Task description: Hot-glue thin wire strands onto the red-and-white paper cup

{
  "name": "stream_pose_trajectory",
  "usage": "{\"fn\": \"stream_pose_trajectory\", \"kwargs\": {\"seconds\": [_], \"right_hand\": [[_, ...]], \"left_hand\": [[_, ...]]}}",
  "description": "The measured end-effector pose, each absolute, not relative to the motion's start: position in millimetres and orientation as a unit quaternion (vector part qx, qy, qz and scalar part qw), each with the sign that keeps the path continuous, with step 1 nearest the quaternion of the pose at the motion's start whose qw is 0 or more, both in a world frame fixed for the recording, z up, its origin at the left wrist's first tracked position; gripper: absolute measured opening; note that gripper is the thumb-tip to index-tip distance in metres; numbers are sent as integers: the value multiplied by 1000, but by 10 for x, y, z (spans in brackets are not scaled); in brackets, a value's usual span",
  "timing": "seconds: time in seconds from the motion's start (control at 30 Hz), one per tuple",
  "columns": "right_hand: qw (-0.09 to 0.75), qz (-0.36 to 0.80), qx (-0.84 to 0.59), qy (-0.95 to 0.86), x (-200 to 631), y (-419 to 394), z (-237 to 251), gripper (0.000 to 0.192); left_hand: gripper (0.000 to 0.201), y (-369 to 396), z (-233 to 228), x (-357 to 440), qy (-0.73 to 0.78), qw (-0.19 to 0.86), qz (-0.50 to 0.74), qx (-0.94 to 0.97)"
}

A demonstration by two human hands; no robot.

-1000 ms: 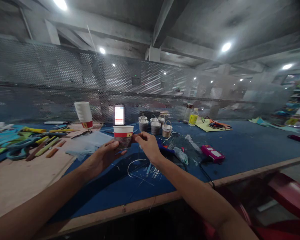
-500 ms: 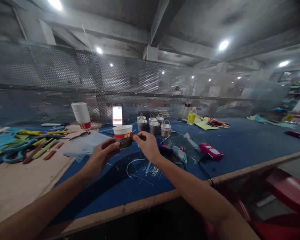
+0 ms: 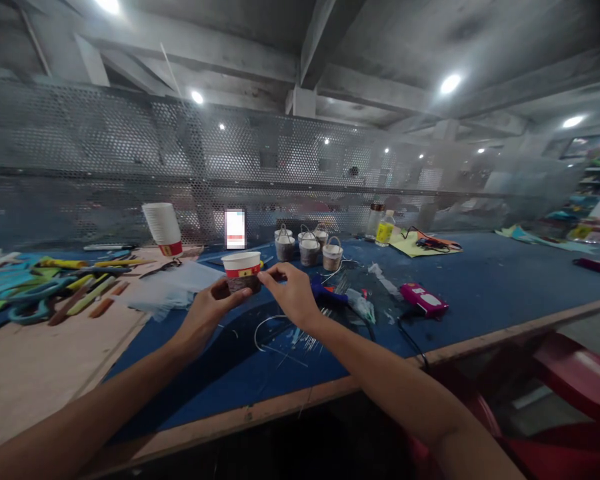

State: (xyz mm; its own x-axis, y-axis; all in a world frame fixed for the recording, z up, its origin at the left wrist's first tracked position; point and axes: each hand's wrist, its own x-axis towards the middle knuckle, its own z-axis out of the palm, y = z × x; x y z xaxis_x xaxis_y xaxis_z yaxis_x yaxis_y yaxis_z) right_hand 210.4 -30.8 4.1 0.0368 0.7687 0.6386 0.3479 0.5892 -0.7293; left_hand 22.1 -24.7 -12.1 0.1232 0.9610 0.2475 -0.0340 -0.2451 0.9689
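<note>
Head view shows both bare hands lifted a little above the blue table [image 3: 480,280], holding one paper cup [image 3: 241,270] between them near the middle of the picture. The left hand [image 3: 211,307] wraps the lower part of the cup from the 8 o'clock side, fingers curled around the dark band at its bottom, so this grip is closed on the cup. The right hand [image 3: 293,293] comes from the 4 o'clock side; its thumb and forefinger are pinched narrow at the right edge of the cup, just under the red and white rim. If something thin is held in that pinch, I cannot tell.

The cup stands upright, its long axis vertical and its mouth to 12 o'clock. It lies at 10 o'clock from the right hand's pinch and touches it, while the left hand carries it from below. Both hands are at the cup; the left one has more of it.

Below the hands, at 6 o'clock, a bent wire [image 3: 270,330] and thin loose pieces lie on the table. At 1 o'clock behind the cup stand small buckets with handles [image 3: 310,248]. At 10 o'clock is a stack of cups [image 3: 163,228], tilted. A pink device [image 3: 424,299] lies at 3 o'clock.
</note>
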Motion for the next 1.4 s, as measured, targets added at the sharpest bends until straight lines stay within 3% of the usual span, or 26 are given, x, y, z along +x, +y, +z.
{"fn": "stream_pose_trajectory", "kwargs": {"seconds": [1.4], "right_hand": [[561,217,-448,-662,2157,-306,87,19]], "left_hand": [[52,-248,-79,190,352,574,502,543]]}}
